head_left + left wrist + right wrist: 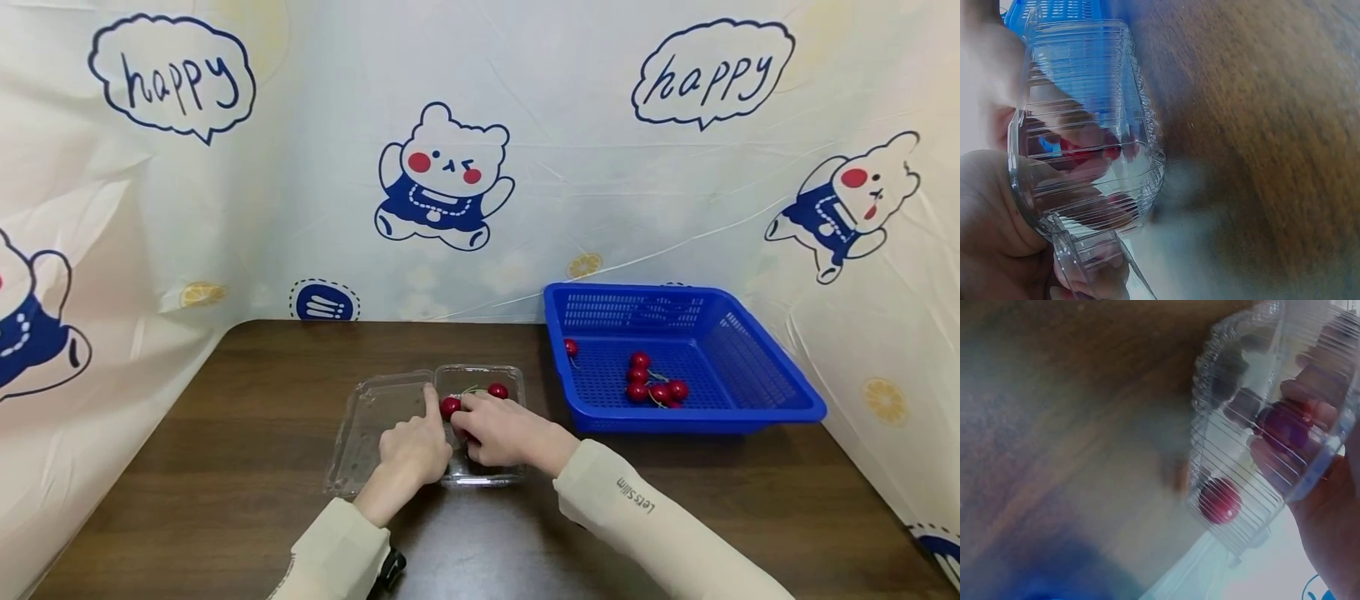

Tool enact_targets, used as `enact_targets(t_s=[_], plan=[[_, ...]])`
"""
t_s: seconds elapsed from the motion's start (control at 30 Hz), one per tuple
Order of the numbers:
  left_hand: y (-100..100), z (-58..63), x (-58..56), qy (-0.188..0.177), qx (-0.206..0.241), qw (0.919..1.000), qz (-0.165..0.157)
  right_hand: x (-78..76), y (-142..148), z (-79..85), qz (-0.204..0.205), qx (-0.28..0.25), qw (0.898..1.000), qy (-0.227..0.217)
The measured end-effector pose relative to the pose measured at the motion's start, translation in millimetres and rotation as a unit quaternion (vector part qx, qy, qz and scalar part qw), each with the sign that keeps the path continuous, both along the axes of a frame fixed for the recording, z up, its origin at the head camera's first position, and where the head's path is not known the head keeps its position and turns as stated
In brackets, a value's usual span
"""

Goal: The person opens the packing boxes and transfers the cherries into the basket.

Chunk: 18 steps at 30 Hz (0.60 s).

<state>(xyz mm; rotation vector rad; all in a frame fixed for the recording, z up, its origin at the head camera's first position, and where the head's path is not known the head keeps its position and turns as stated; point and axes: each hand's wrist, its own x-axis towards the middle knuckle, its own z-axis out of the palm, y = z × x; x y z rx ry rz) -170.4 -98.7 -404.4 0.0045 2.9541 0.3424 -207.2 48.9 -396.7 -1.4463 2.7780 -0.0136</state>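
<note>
A clear plastic clamshell box (517, 383) lies open on the table, its lid (367, 417) folded out to the left. At the hinge between them is my left hand (416, 446): its index finger points straight away along the edge, while the thumb and other fingers grip that side. My right hand (498, 427) reaches down into the box with curled fingers. Through the box wall in the right wrist view, a dark red cherry (1285, 425) shows between those fingers. Another cherry (497, 390) sits in the far right corner, and one cherry (450, 407) near the hinge.
A blue plastic basket (697, 421) stands to the right of the box, holding several cherries (637, 392) with green stems and one cherry (571, 347) by its left wall. Behind the brown wooden table (225, 467) hangs a printed cloth (600, 183) with cartoon bears.
</note>
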Motion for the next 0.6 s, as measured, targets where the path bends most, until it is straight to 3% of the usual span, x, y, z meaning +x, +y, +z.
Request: enact_targets(t_s=[0.6], plan=[[-0.9, -0.2, -1.9, -0.005, -0.003, 1.0, 0.001, -7.4, 16.1, 32.1, -0.005, -0.06, 0.998, 0.01]])
